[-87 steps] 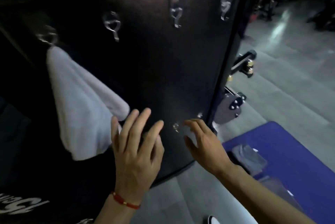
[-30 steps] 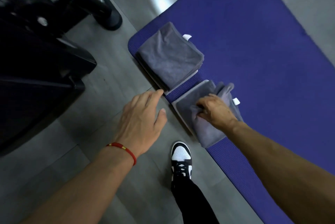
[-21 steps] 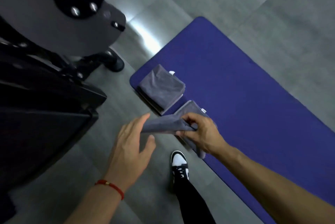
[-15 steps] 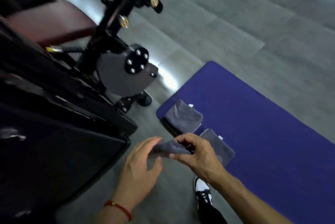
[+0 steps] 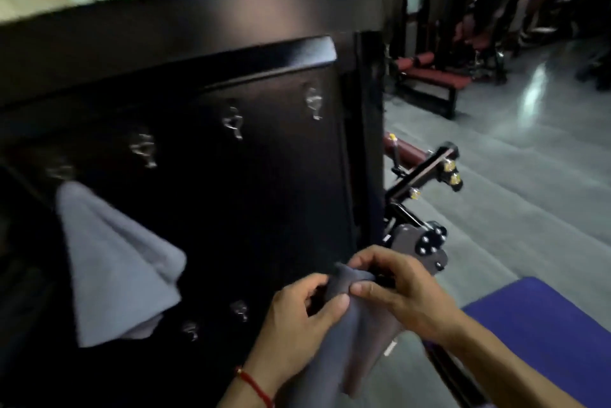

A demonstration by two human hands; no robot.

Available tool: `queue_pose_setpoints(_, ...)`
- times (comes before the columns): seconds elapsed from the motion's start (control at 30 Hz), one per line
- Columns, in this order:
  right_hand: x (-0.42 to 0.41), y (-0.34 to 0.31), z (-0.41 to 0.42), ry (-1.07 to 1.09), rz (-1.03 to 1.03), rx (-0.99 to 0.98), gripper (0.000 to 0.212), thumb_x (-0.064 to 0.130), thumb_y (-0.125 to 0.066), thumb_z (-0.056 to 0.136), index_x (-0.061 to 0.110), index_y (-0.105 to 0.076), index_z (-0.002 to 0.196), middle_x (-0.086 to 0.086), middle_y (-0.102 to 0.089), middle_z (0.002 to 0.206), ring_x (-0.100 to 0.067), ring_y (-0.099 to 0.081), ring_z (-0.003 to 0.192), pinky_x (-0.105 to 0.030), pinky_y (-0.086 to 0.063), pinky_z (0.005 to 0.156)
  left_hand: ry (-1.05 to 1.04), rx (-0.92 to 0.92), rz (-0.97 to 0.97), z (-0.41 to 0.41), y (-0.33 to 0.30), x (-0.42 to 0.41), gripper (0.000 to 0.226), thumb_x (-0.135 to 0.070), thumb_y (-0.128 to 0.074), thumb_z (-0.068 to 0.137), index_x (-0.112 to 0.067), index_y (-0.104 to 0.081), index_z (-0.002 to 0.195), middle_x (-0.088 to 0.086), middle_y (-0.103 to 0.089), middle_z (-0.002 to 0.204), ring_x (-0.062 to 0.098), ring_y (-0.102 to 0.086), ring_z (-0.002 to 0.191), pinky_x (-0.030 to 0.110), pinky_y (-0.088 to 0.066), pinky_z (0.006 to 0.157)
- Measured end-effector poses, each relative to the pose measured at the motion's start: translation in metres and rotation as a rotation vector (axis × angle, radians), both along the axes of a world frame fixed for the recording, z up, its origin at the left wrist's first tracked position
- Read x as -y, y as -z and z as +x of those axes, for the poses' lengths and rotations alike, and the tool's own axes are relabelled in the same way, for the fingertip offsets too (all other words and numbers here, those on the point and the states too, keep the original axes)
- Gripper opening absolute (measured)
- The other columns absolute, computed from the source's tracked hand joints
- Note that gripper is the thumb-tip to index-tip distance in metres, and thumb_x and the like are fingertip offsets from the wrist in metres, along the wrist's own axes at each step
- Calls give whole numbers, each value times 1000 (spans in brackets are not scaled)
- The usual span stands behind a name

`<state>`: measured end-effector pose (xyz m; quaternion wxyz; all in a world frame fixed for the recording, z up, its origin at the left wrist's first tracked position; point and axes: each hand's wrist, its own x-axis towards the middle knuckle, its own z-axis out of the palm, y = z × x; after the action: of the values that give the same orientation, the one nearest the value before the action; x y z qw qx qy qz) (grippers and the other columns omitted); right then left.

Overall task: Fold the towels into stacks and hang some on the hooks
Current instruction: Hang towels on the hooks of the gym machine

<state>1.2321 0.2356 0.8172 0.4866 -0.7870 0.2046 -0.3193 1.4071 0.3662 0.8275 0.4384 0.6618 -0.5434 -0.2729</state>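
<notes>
The grey towel is pinched by both the left hand and the right hand, so it could slide off a bare hook if too little cloth is caught.

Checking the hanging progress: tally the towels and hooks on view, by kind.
Grey towels: 2, one hanging, one pinched by left hand and right hand at
Free metal hooks: 5, first at
Total: 7

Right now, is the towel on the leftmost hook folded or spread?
Neither: the towel hangs bunched from the hook, draping in loose folds.
</notes>
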Motion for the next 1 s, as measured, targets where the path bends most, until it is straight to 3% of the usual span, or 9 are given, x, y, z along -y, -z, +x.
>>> queue_pose_setpoints(0.07, -10, -25, 36, -113, 70, 87, 12, 13, -77, 90, 15, -73, 101, -6, -75, 98, -13, -70, 92, -29, -55, 81, -63, -178, -54, 28, -25, -24, 27, -46, -62, 92, -29, -73, 110, -1, -77, 103, 16, -72, 102, 37, -58, 88)
queue_pose_setpoints(0.13, -18, -49, 74, -222, 105, 152, 12, 11, -76, 89, 16, -76, 100, -8, -76, 97, -14, -70, 92, -28, -54, 80, -98, -292, -134, 55, -45, -38, 24, -36, -61, 98, -32, -69, 120, 8, -76, 109, 26, -72, 105, 38, -58, 85)
queue_pose_setpoints(0.27, -20, -80, 142, -367, 65, 226, 16, 19, -79, 87, 16, -78, 103, -6, -72, 113, -23, -70, 108, -43, -57, 94, -247, -196, -264, 91, -68, -47, 38, -21, -60, 95, -26, -63, 133, 1, -71, 125, 17, -66, 118, 30, -55, 95)
queue_pose_setpoints(0.37, -12, -99, 176, -342, -13, 251, 21, 31, -87, 73, 27, -83, 92, 10, -60, 123, -12, -63, 115, -32, -54, 96, -350, -101, -296, 106, -79, -49, 37, -31, -61, 97, -37, -62, 134, 0, -67, 131, 18, -64, 121, 34, -54, 97)
queue_pose_setpoints(0.47, -4, -115, 192, -357, -74, 266, 21, 32, -86, 71, 30, -83, 92, 12, -65, 106, -12, -64, 107, -28, -55, 89, -389, -89, -308, 116, -93, -47, 42, -30, -61, 97, -33, -59, 138, -2, -63, 138, 19, -60, 128, 34, -52, 100)
queue_pose_setpoints(0.57, 7, -126, 204, -403, -135, 303, 20, 30, -83, 76, 24, -81, 94, 9, -74, 94, -16, -70, 97, -34, -58, 85, -399, -173, -346, 117, -104, -40, 45, -13, -58, 96, -20, -56, 140, 4, -68, 132, 21, -65, 121, 28, -55, 92)
queue_pose_setpoints(0.7, 19, -135, 215, -500, -159, 248, 7, 19, -76, 88, 19, -73, 95, 4, -74, 91, -15, -72, 89, -31, -59, 78, -527, -108, -415, 121, -117, -33, 29, -10, -65, 85, -15, -70, 114, 7, -78, 92, 21, -75, 78, 26, -58, 68)
queue_pose_setpoints(0.87, 29, -141, 229, -497, -109, 125, 8, 22, -61, 102, 25, -67, 97, 1, -71, 91, -16, -69, 88, -40, -58, 81, -476, 17, -352, 161, -134, -34, 22, -22, -64, 90, -1, -67, 98, 10, -72, 86, 16, -67, 81, 24, -52, 75)
queue_pose_setpoints(1.0, 22, -148, 251, -210, -234, 162, 7, 24, -65, 99, 31, -64, 99, 12, -69, 90, -2, -65, 87, -16, -49, 76, -501, 41, -301, 198, -142, -22, 14, -21, -57, 101, -11, -68, 102, 1, -73, 90, 14, -67, 84, 30, -53, 81)
